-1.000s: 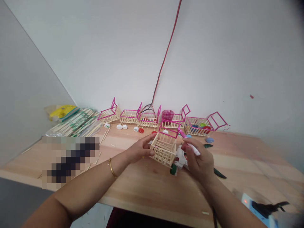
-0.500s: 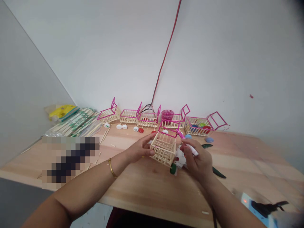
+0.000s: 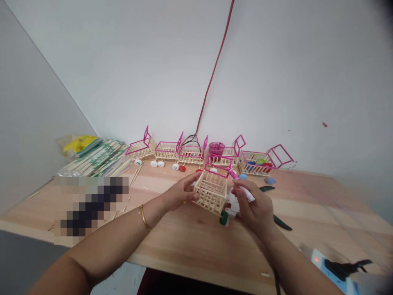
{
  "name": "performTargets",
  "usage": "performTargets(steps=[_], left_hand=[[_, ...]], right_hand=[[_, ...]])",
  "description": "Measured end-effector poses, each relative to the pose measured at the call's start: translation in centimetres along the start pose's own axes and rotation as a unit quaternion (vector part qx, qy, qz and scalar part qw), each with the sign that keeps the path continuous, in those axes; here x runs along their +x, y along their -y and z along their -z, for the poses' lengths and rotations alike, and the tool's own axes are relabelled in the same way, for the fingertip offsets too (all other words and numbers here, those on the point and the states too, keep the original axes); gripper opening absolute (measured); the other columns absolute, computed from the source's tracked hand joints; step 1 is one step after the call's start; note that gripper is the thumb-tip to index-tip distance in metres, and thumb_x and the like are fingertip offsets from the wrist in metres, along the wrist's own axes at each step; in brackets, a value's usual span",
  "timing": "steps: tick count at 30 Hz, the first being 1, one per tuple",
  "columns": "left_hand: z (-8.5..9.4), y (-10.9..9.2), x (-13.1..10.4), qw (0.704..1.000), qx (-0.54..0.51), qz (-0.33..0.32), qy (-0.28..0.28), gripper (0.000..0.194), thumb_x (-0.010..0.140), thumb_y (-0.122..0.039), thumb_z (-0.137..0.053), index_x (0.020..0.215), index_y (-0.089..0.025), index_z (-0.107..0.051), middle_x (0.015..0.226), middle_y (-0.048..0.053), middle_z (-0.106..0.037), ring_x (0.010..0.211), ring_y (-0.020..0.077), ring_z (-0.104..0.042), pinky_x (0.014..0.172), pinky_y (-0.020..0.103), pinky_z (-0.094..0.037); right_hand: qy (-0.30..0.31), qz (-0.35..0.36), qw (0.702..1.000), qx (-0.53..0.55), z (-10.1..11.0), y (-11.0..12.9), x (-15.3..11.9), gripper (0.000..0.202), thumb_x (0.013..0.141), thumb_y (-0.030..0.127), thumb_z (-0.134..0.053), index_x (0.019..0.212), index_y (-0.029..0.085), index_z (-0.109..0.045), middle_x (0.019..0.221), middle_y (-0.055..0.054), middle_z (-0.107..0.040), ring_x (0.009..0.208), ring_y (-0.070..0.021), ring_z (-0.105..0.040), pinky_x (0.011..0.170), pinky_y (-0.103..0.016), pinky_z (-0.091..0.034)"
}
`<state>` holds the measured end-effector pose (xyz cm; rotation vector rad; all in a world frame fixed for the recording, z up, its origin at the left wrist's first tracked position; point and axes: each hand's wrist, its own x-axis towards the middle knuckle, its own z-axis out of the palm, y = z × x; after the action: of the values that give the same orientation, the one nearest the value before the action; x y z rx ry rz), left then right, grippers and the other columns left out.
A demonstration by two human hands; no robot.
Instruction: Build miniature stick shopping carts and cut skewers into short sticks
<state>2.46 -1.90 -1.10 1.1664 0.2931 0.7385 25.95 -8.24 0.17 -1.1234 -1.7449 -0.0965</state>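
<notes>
My left hand [image 3: 182,191] grips the left side of a small toy cart [image 3: 211,190] built from pale wooden sticks. Its far handle frame is pink, and a green bottle-cap wheel [image 3: 224,218] shows at its near right corner. Between the fingers of my right hand [image 3: 253,205] is a pink-and-white marker [image 3: 242,188], its pink end at the right side of the handle frame. A white object [image 3: 233,205], partly hidden by my right hand, lies behind the cart. Beyond stands a row of similar carts with pink trim, among them a right-hand cart [image 3: 256,168] holding coloured caps.
A clear cup of pink [image 3: 216,150] sits in one cart. Packs of sticks [image 3: 95,162] and a yellow bag [image 3: 81,145] lie at the left. Dark green blades [image 3: 282,223] are right of my hand; a power strip [image 3: 334,274] sits at the lower right. A cable [image 3: 211,78] hangs down the wall.
My right hand and the marker have shifted very slightly left along the handle frame. My left hand and the cart have hardly moved.
</notes>
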Motion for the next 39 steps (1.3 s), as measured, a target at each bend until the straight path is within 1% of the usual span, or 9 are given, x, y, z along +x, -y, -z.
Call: performTargets(steps=[6, 9, 13, 19, 25, 29, 35, 39], left_hand=[[-0.34, -0.2, 0.03, 0.999, 0.01, -0.021, -0.023, 0.083, 0.064, -0.041, -0.081, 0.137, -0.02, -0.047, 0.143, 0.016, -0.046, 0.132, 0.0351, -0.042, 0.103, 0.04, -0.037], [-0.44, -0.28, -0.02, 0.999, 0.013, -0.02, -0.025, 0.082, 0.066, -0.042, -0.079, 0.138, -0.019, -0.046, 0.142, 0.016, -0.046, 0.129, 0.0349, -0.044, 0.103, 0.04, -0.037], [-0.41, -0.27, -0.07, 0.999, 0.015, -0.017, -0.03, 0.081, 0.068, -0.042, -0.078, 0.138, -0.018, -0.046, 0.142, 0.017, -0.046, 0.127, 0.0347, -0.047, 0.101, 0.04, -0.038], [-0.5, -0.35, -0.03, 0.999, 0.02, -0.017, -0.026, 0.081, 0.068, -0.043, -0.078, 0.138, -0.019, -0.046, 0.143, 0.018, -0.045, 0.128, 0.0366, -0.045, 0.1, 0.043, -0.039], [-0.46, -0.28, -0.04, 0.999, 0.02, -0.018, -0.02, 0.081, 0.068, -0.043, -0.078, 0.138, -0.02, -0.045, 0.139, 0.017, -0.049, 0.127, 0.0357, -0.046, 0.101, 0.043, -0.038], [-0.37, -0.23, -0.06, 0.999, 0.026, -0.016, -0.024, 0.08, 0.068, -0.043, -0.078, 0.138, -0.02, -0.046, 0.135, 0.017, -0.053, 0.125, 0.035, -0.049, 0.101, 0.042, -0.038], [-0.22, -0.11, -0.05, 0.999, 0.033, -0.008, -0.022, 0.081, 0.068, -0.043, -0.078, 0.138, -0.02, -0.045, 0.135, 0.017, -0.053, 0.125, 0.035, -0.049, 0.101, 0.042, -0.038], [-0.16, 0.01, -0.06, 0.999, 0.028, -0.01, -0.023, 0.081, 0.068, -0.043, -0.078, 0.139, -0.021, -0.045, 0.137, 0.017, -0.051, 0.127, 0.0354, -0.047, 0.1, 0.042, -0.039]], right_hand=[[-0.002, 0.006, 1.0, 0.002, 0.02, 0.11, 0.01, 0.018, 0.091, 0.025, -0.051, 0.106, 0.021, -0.06, 0.088, -0.006, -0.069, 0.084, -0.0203, -0.067, 0.072, -0.033, -0.052], [-0.002, 0.007, 1.0, 0.003, 0.06, 0.21, 0.1, 0.018, 0.091, 0.025, -0.051, 0.106, 0.021, -0.06, 0.087, -0.006, -0.069, 0.082, -0.0196, -0.067, 0.072, -0.032, -0.052], [0.001, 0.005, 1.0, 0.005, 0.08, 0.23, 0.12, 0.018, 0.091, 0.024, -0.051, 0.106, 0.021, -0.06, 0.087, -0.006, -0.069, 0.083, -0.0196, -0.067, 0.073, -0.032, -0.052], [0.005, 0.006, 1.0, 0.005, -0.02, 0.04, 0.01, 0.019, 0.09, 0.024, -0.052, 0.107, 0.021, -0.06, 0.09, -0.006, -0.07, 0.084, -0.0197, -0.067, 0.073, -0.032, -0.052], [0.007, 0.01, 1.0, 0.003, 0.0, 0.29, 0.12, 0.019, 0.09, 0.024, -0.051, 0.107, 0.022, -0.06, 0.088, -0.006, -0.07, 0.08, -0.0191, -0.068, 0.071, -0.031, -0.053], [0.016, 0.012, 1.0, -0.004, 0.03, 0.42, 0.2, 0.019, 0.091, 0.026, -0.05, 0.106, 0.022, -0.061, 0.083, -0.005, -0.069, 0.076, -0.0186, -0.067, 0.069, -0.031, -0.053], [0.027, 0.027, 0.999, -0.012, -0.1, 0.45, 0.29, 0.019, 0.09, 0.024, -0.051, 0.105, 0.022, -0.061, 0.082, -0.003, -0.068, 0.072, -0.0172, -0.065, 0.068, -0.03, -0.051], [0.032, 0.032, 0.999, -0.013, -0.15, 0.46, 0.34, 0.018, 0.09, 0.025, -0.05, 0.105, 0.022, -0.061, 0.084, -0.004, -0.069, 0.074, -0.0175, -0.065, 0.068, -0.03, -0.051]])
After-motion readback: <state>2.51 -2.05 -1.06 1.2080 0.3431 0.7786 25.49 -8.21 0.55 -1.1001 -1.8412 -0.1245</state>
